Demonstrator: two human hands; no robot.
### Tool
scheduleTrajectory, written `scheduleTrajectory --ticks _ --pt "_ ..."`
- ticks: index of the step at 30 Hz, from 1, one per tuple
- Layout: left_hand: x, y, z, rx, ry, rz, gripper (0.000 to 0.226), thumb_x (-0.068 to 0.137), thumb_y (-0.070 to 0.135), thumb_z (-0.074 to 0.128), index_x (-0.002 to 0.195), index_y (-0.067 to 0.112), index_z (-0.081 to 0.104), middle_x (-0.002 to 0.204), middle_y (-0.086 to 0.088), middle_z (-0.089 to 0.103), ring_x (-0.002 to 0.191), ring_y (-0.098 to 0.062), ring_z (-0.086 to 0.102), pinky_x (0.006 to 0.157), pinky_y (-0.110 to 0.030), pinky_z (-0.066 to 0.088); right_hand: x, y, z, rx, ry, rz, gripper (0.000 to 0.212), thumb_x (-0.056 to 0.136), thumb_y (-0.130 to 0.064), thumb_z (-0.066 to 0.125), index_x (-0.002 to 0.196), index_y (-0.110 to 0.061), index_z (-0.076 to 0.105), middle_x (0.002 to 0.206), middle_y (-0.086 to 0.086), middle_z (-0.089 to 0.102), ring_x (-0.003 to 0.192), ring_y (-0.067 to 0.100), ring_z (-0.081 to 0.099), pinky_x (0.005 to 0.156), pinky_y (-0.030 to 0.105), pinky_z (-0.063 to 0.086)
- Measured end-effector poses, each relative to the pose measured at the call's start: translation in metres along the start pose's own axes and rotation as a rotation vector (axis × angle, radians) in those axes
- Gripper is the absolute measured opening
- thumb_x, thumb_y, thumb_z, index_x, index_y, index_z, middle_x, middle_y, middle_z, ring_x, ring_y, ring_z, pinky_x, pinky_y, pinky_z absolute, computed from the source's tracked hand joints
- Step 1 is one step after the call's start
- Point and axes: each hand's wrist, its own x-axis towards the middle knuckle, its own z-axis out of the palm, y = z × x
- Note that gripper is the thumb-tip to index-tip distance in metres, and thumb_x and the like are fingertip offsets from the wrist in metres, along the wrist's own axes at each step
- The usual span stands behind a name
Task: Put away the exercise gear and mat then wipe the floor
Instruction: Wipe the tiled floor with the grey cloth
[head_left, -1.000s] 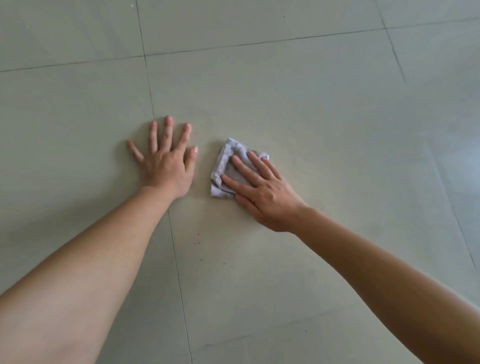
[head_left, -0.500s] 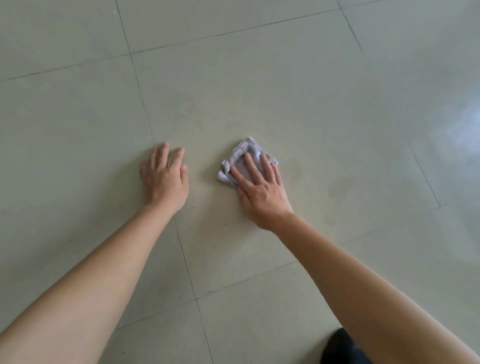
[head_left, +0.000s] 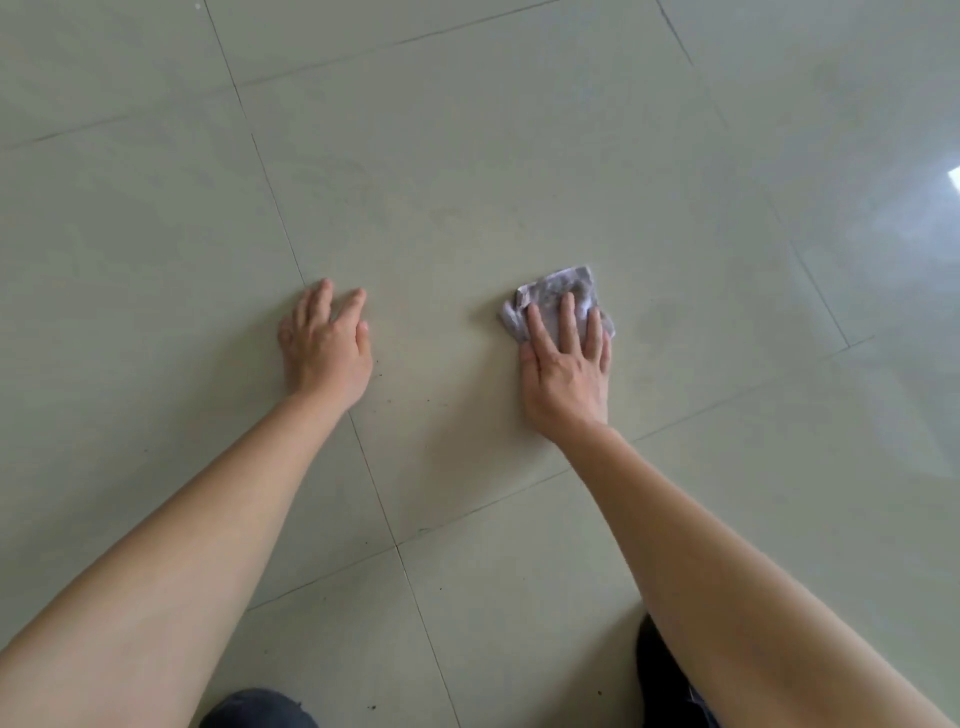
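cloth (head_left: 558, 296) lies flat under right hand (head_left: 566, 374) fingers (head_left: 567, 317) on floor (head_left: 467, 182).

Grey-white mottled cloth (head_left: 558, 296) on pale greenish-grey tiled floor (head_left: 467, 182).

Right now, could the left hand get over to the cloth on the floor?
Probably yes. Only bare floor lies between the left hand and the cloth, nothing standing in the way, though the right hand presses flat on most of it.

A crumpled grey-white cloth (head_left: 558, 299) lies flattened on the pale, glossy tiled floor (head_left: 467, 182), pressed under the right hand (head_left: 566, 369) with its fingers straight.
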Motion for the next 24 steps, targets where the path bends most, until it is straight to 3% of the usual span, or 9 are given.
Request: scheduleTrajectory --ticks 5,9,11,14,18,20,24 --pt "-0.006 0.008 0.001 -0.015 0.025 -0.022 0.045 0.096 0.018 0.049 0.141 0.019 0.052 0.156 -0.018 0.032 0.144 -0.037 0.027 0.114 -0.053 0.021 -0.114 -0.033 0.047 -0.036 -0.083 -0.481 0.052 0.106 -0.045 0.037 0.157 -0.039 0.028 0.169 0.004 0.013 0.155 0.037 -0.003 0.125 0.053 0.001" --pt "-0.015 0.022 0.005 -0.008 0.014 0.010 0.047 0.094 0.013 0.050 0.141 0.019 0.052 0.158 -0.016 0.029 0.143 -0.037 0.027 0.113 -0.053 0.021 -0.104 0.014 0.034 -0.108 -0.105 -0.802 0.046 0.108 -0.039 0.041 0.154 -0.036 0.038 0.166 0.004 0.023 0.155 0.030 0.011 0.126 0.047 0.010" --pt "-0.019 0.029 0.007 -0.008 0.013 0.053 0.048 0.093 0.012 0.050 0.140 0.019 0.052 0.158 -0.016 0.029 0.142 -0.037 0.028 0.113 -0.053 0.021 -0.086 0.048 0.021 -0.127 -0.056 -0.673 0.046 0.107 -0.040 0.040 0.153 -0.036 0.040 0.165 0.004 0.026 0.155 0.030 0.015 0.126 0.046 0.013" --pt "-0.025 0.039 0.011 -0.026 0.005 0.099 0.049 0.092 0.012 0.052 0.140 0.019 0.053 0.158 -0.016 0.029 0.142 -0.037 0.028 0.112 -0.054 0.021 -0.079 0.088 0.000 -0.108 0.055 -0.235 0.047 0.106 -0.044 0.036 0.153 -0.040 0.038 0.166 0.002 0.024 0.155 0.028 0.013 0.125 0.047 0.013" --pt "-0.033 0.047 0.018 -0.033 0.012 0.174 0.045 0.089 0.012 0.053 0.134 0.014 0.059 0.152 -0.016 0.041 0.140 -0.037 0.034 0.111 -0.053 0.026 -0.081 0.063 0.004 -0.067 0.049 0.077 0.052 0.107 -0.048 0.026 0.158 -0.041 0.022 0.169 0.002 0.007 0.156 0.030 -0.005 0.126 0.047 -0.003" --pt "-0.033 0.047 0.020 -0.045 0.028 0.180 0.046 0.087 0.014 0.049 0.132 0.013 0.060 0.149 -0.017 0.044 0.138 -0.038 0.037 0.111 -0.053 0.027 -0.088 0.032 0.017 -0.060 0.008 0.012 0.055 0.106 -0.050 0.023 0.160 -0.039 0.016 0.169 0.002 0.000 0.154 0.033 -0.013 0.124 0.048 -0.012" --pt "-0.032 0.044 0.016 -0.043 0.044 0.203 0.052 0.082 0.021 0.041 0.129 0.012 0.062 0.146 -0.017 0.048 0.134 -0.039 0.041 0.106 -0.054 0.031 -0.116 0.007 0.040 -0.079 -0.071 -0.461 0.052 0.107 -0.046 0.035 0.157 -0.036 0.029 0.168 0.004 0.015 0.155 0.037 -0.002 0.125 0.051 0.000"
